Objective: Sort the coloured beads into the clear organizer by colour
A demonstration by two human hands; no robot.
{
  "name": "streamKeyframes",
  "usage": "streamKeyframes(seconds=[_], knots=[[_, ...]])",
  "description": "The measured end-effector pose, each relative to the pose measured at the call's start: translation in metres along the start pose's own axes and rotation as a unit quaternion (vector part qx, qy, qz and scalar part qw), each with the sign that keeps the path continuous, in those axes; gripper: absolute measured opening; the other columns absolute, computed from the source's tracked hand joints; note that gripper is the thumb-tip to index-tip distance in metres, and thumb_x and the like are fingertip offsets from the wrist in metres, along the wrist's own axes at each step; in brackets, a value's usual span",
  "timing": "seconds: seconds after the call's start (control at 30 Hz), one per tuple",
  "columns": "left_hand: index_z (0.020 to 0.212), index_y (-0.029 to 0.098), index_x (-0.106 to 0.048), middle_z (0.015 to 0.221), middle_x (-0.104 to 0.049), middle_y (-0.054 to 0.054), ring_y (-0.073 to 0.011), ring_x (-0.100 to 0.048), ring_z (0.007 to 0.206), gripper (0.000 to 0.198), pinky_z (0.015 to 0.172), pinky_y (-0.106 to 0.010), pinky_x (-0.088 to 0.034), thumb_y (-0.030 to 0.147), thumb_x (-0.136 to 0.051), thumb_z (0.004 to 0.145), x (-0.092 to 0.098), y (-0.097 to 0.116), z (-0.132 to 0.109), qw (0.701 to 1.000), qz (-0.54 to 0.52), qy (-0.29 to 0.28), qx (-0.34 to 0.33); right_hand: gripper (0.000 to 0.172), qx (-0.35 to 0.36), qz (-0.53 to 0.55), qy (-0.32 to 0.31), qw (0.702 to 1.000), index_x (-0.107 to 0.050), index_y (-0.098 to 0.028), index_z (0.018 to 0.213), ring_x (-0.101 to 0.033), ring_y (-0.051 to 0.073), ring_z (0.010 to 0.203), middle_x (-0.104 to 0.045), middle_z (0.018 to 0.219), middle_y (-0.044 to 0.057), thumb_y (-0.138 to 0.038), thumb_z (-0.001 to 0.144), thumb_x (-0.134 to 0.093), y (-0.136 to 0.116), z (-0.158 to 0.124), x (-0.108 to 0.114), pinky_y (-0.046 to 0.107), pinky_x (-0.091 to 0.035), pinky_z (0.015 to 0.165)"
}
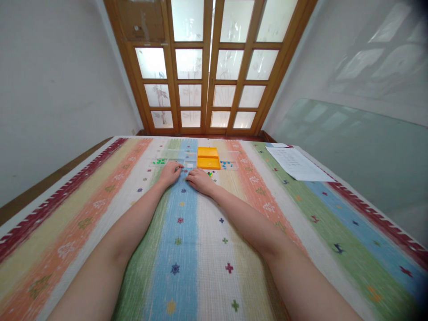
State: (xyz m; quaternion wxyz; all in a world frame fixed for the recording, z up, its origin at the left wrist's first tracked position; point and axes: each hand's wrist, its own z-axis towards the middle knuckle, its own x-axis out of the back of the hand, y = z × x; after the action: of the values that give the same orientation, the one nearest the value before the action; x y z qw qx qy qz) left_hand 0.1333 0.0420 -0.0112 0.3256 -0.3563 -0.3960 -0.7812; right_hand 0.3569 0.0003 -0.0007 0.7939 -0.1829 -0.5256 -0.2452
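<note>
My left hand [171, 173] rests near the far end of the table with its fingers curled in. To its right, my right hand [198, 179] has bent fingers pointing left. A small gap separates the hands; whatever their fingertips pinch is too small to make out. Just beyond my left hand, small green pieces [161, 161] lie in a clear plastic box. Past the gap is a small whitish item [189, 165] in a clear compartment. An orange box [208, 163] stands with its lid raised behind my right hand. Tiny green and yellow pieces [210, 174] lie beside that hand.
Small blue pieces [226, 165] sit in a clear box to the right of the orange one. A printed white sheet [296, 164] lies at the right. A striped cloth [214, 249] covers the table. Wooden glazed doors [207, 82] stand beyond.
</note>
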Motion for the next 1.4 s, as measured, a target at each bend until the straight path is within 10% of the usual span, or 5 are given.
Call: streamKeyframes(seconds=[1.07,1.4], knots=[[0.105,0.022,-0.078,0.107,-0.076,-0.007,-0.0256,-0.065,0.107,0.029,0.104,-0.042,-0.049,0.024,-0.051,0.093,-0.001,0.000,0.000,1.000,0.002,-0.008,-0.005,0.014,0.001,0.043,0.010,0.999,-0.073,-0.021,0.100,-0.056,0.024,0.103,-0.069,0.100,0.007,-0.030,0.100,-0.062,0.002,0.000,0.003,0.035,-0.038,0.092],[0.106,0.024,-0.079,0.105,-0.076,-0.006,-0.0261,-0.064,0.107,0.031,0.101,-0.041,-0.049,0.023,-0.051,0.093,0.001,0.006,-0.001,1.000,0.003,-0.018,-0.019,0.017,-0.265,0.027,0.198,0.943,-0.073,-0.019,0.098,-0.057,0.026,0.101,-0.071,0.102,0.010,-0.027,0.099,-0.058,0.061,-0.016,0.016,0.038,-0.040,0.094]])
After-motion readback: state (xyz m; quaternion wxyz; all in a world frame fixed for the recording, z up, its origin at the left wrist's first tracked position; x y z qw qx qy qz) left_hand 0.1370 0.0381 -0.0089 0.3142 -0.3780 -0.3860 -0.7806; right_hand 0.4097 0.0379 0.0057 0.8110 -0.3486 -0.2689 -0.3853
